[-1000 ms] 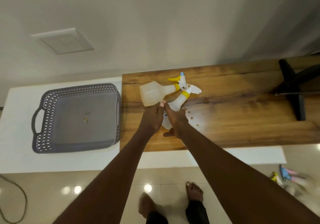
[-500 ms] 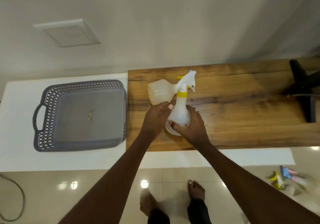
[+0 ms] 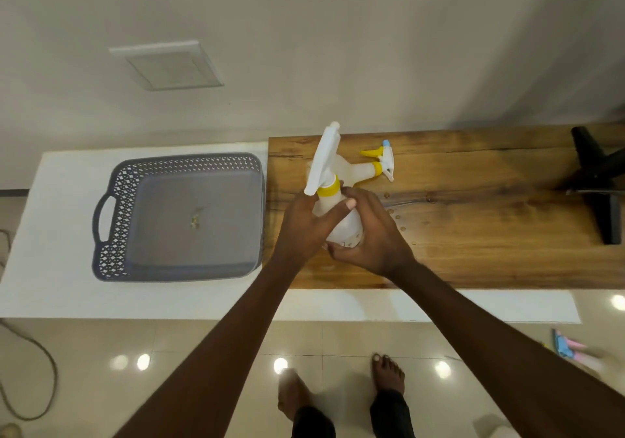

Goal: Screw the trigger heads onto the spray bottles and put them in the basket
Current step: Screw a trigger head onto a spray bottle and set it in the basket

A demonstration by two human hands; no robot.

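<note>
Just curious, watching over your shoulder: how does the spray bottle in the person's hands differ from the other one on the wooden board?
The held bottle stands upright, gripped by both the left hand and right hand; the lying bottle rests on its side, untouched. The held bottle's trigger head is all white; the lying bottle's has a yellow trigger and blue nozzle. Both have translucent white bodies and yellow collars.

we are looking at what seems a home room: glossy beige floor tiles (image 3: pixel 209 346) are reflecting ceiling lights, bare feet (image 3: pixel 389 371) are standing on them, and a plain cream wall (image 3: pixel 338 48) is backing a wooden surface (image 3: pixel 490 234).
</note>
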